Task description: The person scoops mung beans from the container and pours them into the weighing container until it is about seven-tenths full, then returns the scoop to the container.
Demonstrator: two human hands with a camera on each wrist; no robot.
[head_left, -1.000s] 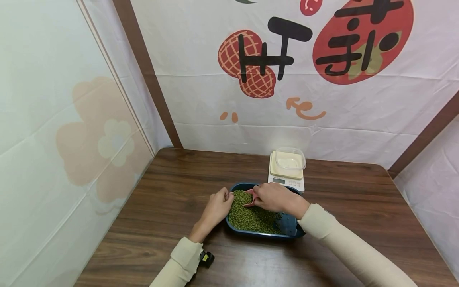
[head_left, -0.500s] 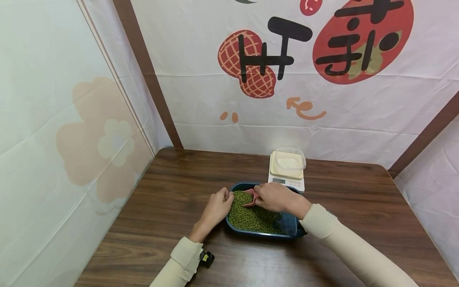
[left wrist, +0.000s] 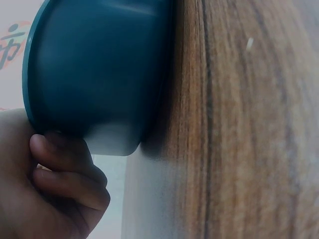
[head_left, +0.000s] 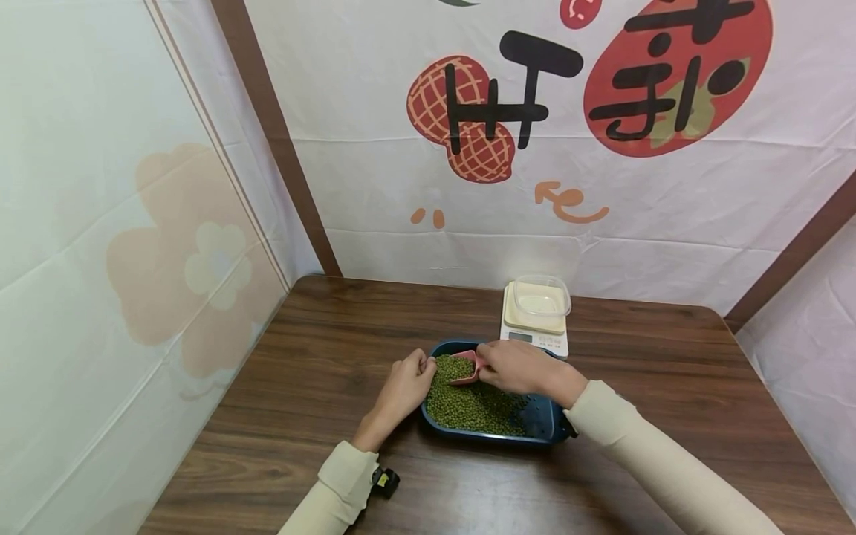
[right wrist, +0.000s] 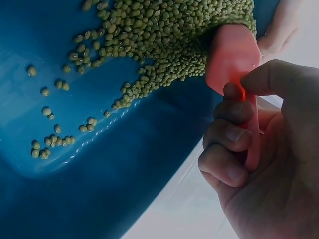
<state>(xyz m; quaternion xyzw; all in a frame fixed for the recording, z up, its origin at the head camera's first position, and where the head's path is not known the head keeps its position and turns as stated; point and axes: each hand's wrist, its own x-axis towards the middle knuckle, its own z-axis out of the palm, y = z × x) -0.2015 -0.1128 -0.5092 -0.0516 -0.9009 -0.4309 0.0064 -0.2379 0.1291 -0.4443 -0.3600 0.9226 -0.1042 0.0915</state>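
Observation:
A blue rectangular tub [head_left: 495,440] with rounded corners holds green mung beans [head_left: 468,409], heaped toward its left side. My right hand [head_left: 524,369] grips a pink scoop [head_left: 466,369] by its handle, fingers curled round it in the right wrist view. The scoop's bowl [right wrist: 233,57] sits among the beans at the tub's far left, with beans in its mouth. My left hand [head_left: 405,386] holds the tub's left rim, its fingers [left wrist: 70,172] bent against the wall in the left wrist view.
Behind the tub stands a white kitchen scale [head_left: 535,338] bearing a clear plastic container [head_left: 542,297]. The brown wooden table [head_left: 321,357] meets a printed cloth backdrop [head_left: 374,253] at the back. A few loose beans [right wrist: 47,149] lie on the tub's barer right part.
My right hand and the pink scoop have shifted slightly to the right, and more beans show in the scoop. My left hand has stayed at the rim.

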